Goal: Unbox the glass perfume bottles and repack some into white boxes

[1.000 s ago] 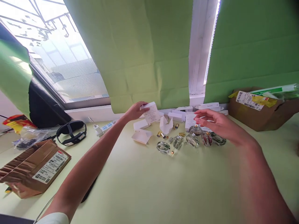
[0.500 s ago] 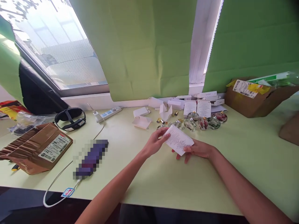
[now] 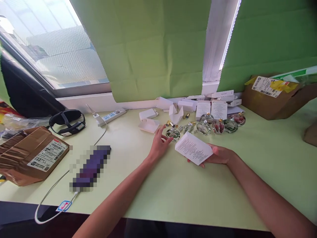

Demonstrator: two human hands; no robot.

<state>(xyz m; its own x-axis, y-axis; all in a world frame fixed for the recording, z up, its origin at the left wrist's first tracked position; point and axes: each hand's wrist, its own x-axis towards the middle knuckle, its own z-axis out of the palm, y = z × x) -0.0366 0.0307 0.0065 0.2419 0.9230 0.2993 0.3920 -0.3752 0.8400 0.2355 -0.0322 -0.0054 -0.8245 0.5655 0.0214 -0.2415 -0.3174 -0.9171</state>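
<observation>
My right hand [image 3: 219, 155] holds a small white printed box [image 3: 193, 152] just above the pale green table [image 3: 173, 188]. My left hand [image 3: 158, 144] is open with its fingers spread, a little left of the box and close to a round glass bottle [image 3: 172, 133]. Behind them stands a row of several glass bottles [image 3: 218, 126] with small gold caps [image 3: 169, 124] scattered nearby. Several white boxes [image 3: 202, 109], some opened flat [image 3: 149, 125], lie along the wall.
A brown cardboard parcel [image 3: 29, 155] lies at the left, a black headband device [image 3: 66, 120] and a white power strip [image 3: 110, 116] behind it. A blurred dark object [image 3: 90, 168] with a white cable [image 3: 49, 198] sits left of centre. Another cardboard box [image 3: 274, 99] stands far right.
I brought the white box from the far pile toward me with my left hand, passed it to my right hand, and my left hand let go and opened beside it.
</observation>
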